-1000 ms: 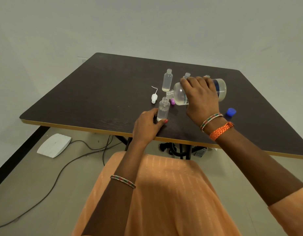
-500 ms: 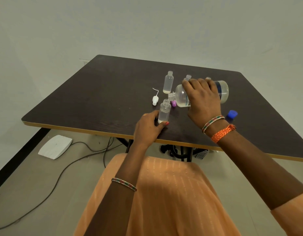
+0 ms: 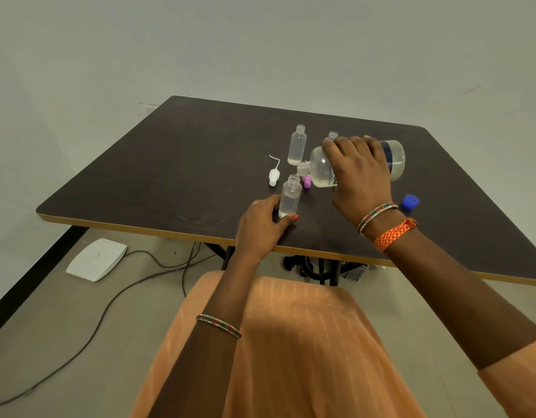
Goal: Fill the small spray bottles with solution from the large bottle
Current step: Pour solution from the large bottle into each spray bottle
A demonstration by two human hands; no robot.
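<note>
My right hand (image 3: 359, 173) grips the large clear bottle (image 3: 319, 170) tipped on its side, its open neck just above the mouth of a small clear bottle (image 3: 289, 197). That small bottle stands upright near the front edge of the dark table (image 3: 176, 164), and my left hand (image 3: 262, 227) holds it at its base with thumb and fingers. A second small bottle (image 3: 297, 144) stands open behind it with a little liquid at the bottom. The neck of a third small bottle (image 3: 332, 136) shows behind my right hand.
A white spray nozzle with its thin tube (image 3: 274, 175) lies left of the bottles. A pink cap (image 3: 306, 181) lies under the large bottle's neck. A blue cap (image 3: 410, 202) sits right of my right wrist. A white box (image 3: 96, 259) and cables lie on the floor.
The large bottle stays tipped over the small bottle with both hands in the same grips. The whole scene sits slightly lower in view from head motion.
</note>
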